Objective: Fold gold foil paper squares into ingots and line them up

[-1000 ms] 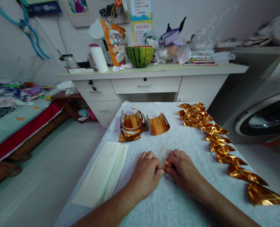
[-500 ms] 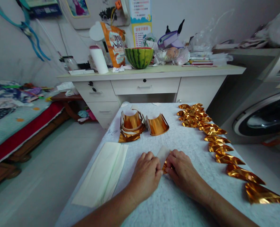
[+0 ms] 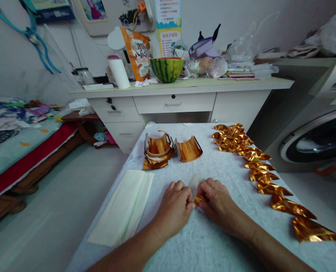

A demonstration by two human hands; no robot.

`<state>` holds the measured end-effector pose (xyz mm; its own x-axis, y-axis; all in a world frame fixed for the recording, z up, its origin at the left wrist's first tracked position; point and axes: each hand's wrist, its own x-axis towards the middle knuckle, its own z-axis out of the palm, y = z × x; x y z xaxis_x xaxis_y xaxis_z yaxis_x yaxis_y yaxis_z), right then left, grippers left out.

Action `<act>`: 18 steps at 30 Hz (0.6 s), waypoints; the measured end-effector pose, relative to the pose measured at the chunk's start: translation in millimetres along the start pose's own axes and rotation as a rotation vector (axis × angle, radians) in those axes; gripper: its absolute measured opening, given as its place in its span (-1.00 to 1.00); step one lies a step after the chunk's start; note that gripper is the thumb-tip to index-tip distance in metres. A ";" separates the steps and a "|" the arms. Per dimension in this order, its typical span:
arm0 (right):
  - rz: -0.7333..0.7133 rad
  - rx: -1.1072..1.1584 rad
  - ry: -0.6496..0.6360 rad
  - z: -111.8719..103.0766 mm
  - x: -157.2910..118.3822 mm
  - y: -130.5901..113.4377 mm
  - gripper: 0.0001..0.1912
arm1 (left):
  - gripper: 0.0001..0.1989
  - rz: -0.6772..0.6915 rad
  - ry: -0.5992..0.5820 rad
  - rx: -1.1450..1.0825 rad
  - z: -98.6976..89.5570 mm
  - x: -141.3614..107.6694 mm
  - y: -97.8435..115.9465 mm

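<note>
Close together over the cloth-covered table (image 3: 213,241), my two hands work on one small piece of gold foil paper (image 3: 198,199) with a whitish backing sheet (image 3: 195,182). My left hand (image 3: 177,204) is closed, thumb and finger pinching the left end of the piece. Curled around its right side is my right hand (image 3: 217,202), which hides most of the foil. A stack of whitish paper sheets (image 3: 122,206) lies left of my left hand. Twisted gold foil pieces (image 3: 265,187) run in a row along the table's right side.
Curved gold foil sheets (image 3: 189,149) and a gold foil stack (image 3: 158,149) stand at the table's far side. Behind is a white desk (image 3: 175,102) carrying half a watermelon (image 3: 167,69). A washing machine (image 3: 321,113) stands right, a bed (image 3: 23,139) left.
My right hand has shifted slightly left, rolling over the foil, and its fingers are curled more. The whitish backing looks more curved. My left hand stays nearly in place.
</note>
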<state>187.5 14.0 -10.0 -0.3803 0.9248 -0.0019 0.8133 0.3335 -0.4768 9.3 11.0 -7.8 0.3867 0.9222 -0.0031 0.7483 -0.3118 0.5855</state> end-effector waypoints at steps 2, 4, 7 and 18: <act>-0.012 0.023 -0.017 -2.6 0.3 0.2 -0.87 | -0.87 -0.002 0.001 -0.007 -0.1 0.1 -0.5; -0.015 0.045 -0.039 -5.7 0.4 -0.2 -0.78 | -0.86 -0.002 0.005 -0.017 0.2 -0.2 -1.1; -0.012 0.065 -0.065 -9.8 0.9 -0.7 -0.62 | -0.86 0.000 0.010 -0.027 0.9 -0.8 -1.8; -0.102 0.242 -0.046 -12.1 -1.3 10.9 -0.48 | -0.90 0.012 0.023 -0.021 2.8 0.5 -2.6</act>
<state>202.2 18.6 -4.6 -0.4789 0.8776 0.0200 0.6431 0.3662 -0.6726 9.1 11.6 -11.6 0.3826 0.9236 0.0228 0.7323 -0.3182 0.6020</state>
